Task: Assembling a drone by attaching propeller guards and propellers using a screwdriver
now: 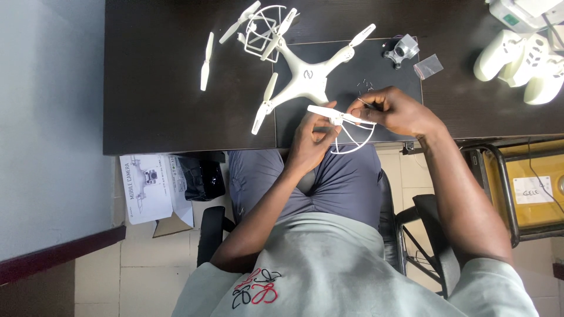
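My left hand (314,138) grips the propeller (338,115) over the guard ring (352,141); my right hand (393,111) pinches a thin tool (365,103). Slipping could drop parts off the counter (176,88) edge.

The light is soft and even, bright on the pale wall and floor. My dark desk (176,117) soaks up light, with a faint shine near its far edge. Shadows are weak. Everything looks sharp; straight lines bend a little at the corners

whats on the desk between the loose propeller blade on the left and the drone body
Bare dark desk; nothing lies between the loose blade and the drone, seen in the head view.
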